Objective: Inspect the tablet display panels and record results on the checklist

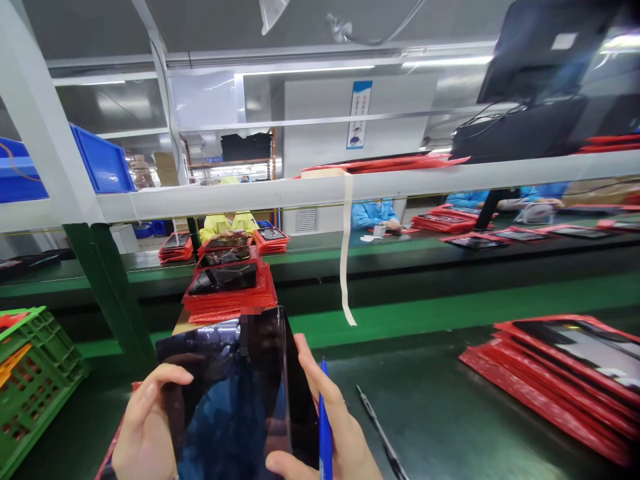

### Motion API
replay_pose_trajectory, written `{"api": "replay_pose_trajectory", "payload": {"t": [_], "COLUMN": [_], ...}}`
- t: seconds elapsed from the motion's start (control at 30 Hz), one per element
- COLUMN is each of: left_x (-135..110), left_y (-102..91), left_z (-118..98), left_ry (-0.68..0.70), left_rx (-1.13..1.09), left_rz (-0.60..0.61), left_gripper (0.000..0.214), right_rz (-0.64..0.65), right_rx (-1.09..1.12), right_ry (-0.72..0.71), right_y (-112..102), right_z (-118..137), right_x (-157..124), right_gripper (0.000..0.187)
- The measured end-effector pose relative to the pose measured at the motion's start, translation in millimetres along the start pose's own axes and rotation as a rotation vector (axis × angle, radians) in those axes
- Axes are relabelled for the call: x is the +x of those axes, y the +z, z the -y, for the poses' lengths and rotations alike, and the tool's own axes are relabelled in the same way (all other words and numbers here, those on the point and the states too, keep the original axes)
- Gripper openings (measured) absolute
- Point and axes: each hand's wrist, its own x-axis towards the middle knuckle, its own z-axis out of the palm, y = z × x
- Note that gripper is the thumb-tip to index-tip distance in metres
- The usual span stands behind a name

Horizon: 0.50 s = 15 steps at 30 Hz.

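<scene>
A glossy black tablet screen (235,393) is tilted up in front of me, held between both hands. My left hand (145,427) grips its left edge, thumb curled over the front. My right hand (330,420) holds the right edge and lower corner, and a blue pen (325,427) is tucked upright between its fingers. Under the tablet a red bag edge shows at the lower left.
A stack of tablets in red bags (230,290) sits just beyond, another stack (565,373) at right. Thin tweezers (383,433) lie on the dark belt. A green crate (30,373) stands at left. Other workers in yellow (227,223) and blue (373,213) sit across the line.
</scene>
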Motion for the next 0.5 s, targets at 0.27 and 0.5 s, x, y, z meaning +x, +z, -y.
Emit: {"api": "replay_pose_trajectory", "payload": {"t": [0.27, 0.5], "left_x": [-6.2, -8.4], "left_y": [4.3, 1.5], "left_z": [-8.7, -5.4], "left_ry": [0.017, 0.421], "left_rx": [0.041, 0.285], "left_rz": [-0.01, 0.101], "left_gripper": [0.033, 0.013], "right_rz": [-0.036, -0.24], "right_rx": [-0.504, -0.439], "right_ry": [-0.353, -0.385], "right_y": [-7.0, -2.9], "right_z": [-0.3, 8.4], "right_x": [3.5, -0.4], "right_gripper": [0.075, 0.039]}}
